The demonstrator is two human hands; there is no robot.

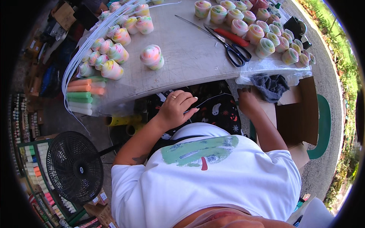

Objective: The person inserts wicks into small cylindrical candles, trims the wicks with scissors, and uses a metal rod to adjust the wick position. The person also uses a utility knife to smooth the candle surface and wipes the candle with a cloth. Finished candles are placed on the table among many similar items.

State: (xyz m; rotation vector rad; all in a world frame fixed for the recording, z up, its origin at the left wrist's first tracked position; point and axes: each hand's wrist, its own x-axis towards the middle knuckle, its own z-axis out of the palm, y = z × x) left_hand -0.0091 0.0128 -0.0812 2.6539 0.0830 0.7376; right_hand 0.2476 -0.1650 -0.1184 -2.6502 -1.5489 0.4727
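My left hand is over my lap, with thumb and fingers closed around a thin white cord. The cord arcs across the dark printed cloth on my lap toward my right hand. That hand is lowered beside the cardboard box, just below the table edge; its fingers are shadowed and partly hidden. A crumpled dark grey cloth lies close to it. On the table, a pastel swirl-topped candle stands apart from the others. A bundle of long white strands bends along the table's left side.
Swirl-topped candles crowd the table's left and right. Dark-handled scissors and a red-handled tool lie between. Coloured sticks rest at the left corner. A black fan stands left; an open cardboard box is right.
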